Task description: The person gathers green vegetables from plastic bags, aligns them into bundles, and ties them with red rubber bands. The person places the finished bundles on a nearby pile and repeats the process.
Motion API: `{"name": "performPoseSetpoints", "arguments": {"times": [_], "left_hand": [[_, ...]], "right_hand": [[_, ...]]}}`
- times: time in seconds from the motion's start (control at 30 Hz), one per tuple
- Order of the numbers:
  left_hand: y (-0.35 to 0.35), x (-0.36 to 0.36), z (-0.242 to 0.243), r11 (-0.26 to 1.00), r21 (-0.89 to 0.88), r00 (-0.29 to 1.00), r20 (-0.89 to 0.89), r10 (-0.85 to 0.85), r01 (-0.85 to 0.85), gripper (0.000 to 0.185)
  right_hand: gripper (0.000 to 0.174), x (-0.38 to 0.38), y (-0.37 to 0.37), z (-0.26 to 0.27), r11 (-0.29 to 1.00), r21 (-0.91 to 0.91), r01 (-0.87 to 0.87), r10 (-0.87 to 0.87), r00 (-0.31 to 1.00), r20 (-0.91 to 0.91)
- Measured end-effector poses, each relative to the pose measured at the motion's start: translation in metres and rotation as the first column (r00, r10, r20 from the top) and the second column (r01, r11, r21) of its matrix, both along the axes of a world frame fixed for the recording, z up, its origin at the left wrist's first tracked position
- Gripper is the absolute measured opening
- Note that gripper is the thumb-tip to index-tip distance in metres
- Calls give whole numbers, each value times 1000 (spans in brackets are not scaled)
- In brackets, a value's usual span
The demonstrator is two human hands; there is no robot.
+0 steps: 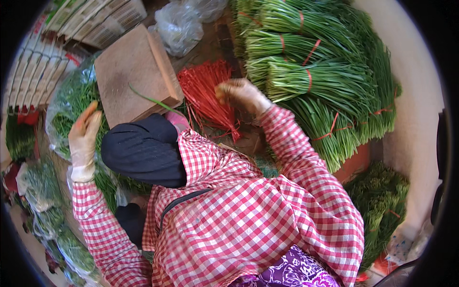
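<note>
My left hand (85, 138), in a pale stained glove, is raised at the left beside a clear plastic bag of loose green stalks (75, 93); its fingers are apart and nothing shows in them. Over the right edge of a bundle of red plastic ties (209, 93) is my right hand (240, 95), also gloved, with its fingers bent and blurred; whether it grips a tie cannot be told. A wooden board (131, 73) lies tilted between the hands, with one green stalk (150, 99) across it. Tied bundles of green garlic chives (322, 77) are piled to the right.
White plastic crates (104, 27) stand at the upper left. Crumpled clear plastic bags (179, 28) lie behind the board. Bagged greens (41, 186) line the far left. More bundled greens (380, 204) sit at the lower right, near a pale wall (412, 89).
</note>
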State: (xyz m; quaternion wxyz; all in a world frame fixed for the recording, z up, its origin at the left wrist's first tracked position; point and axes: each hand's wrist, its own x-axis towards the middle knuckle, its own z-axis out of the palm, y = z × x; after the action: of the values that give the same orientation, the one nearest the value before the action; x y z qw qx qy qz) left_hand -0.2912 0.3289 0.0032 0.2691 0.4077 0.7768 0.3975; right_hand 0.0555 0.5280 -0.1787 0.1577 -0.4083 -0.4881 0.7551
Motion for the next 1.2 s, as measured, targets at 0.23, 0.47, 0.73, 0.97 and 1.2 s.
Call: {"name": "performPoseSetpoints", "arguments": {"times": [0.23, 0.47, 0.73, 0.97, 1.2], "left_hand": [[47, 141, -3, 973, 227, 947, 301, -116, 47, 33], [23, 202, -93, 944, -199, 849, 514, -127, 262, 40], [39, 213, -114, 919, -362, 785, 610, 107, 156, 28], [38, 203, -134, 975, -166, 567, 822, 55, 146, 34], [27, 231, -154, 999, -15, 312, 950, -1, 49, 29]], "right_hand": [[43, 8, -39, -141, 813, 476, -336, -213, 589, 780], [33, -18, -34, -130, 794, 483, -369, -185, 610, 770], [20, 26, -85, -20, 959, -18, 284, -283, 946, -156], [15, 10, -108, 4, 868, 269, 417, -376, 907, -190], [11, -16, -118, 3, 814, 256, 522, -469, 850, -241]]}}
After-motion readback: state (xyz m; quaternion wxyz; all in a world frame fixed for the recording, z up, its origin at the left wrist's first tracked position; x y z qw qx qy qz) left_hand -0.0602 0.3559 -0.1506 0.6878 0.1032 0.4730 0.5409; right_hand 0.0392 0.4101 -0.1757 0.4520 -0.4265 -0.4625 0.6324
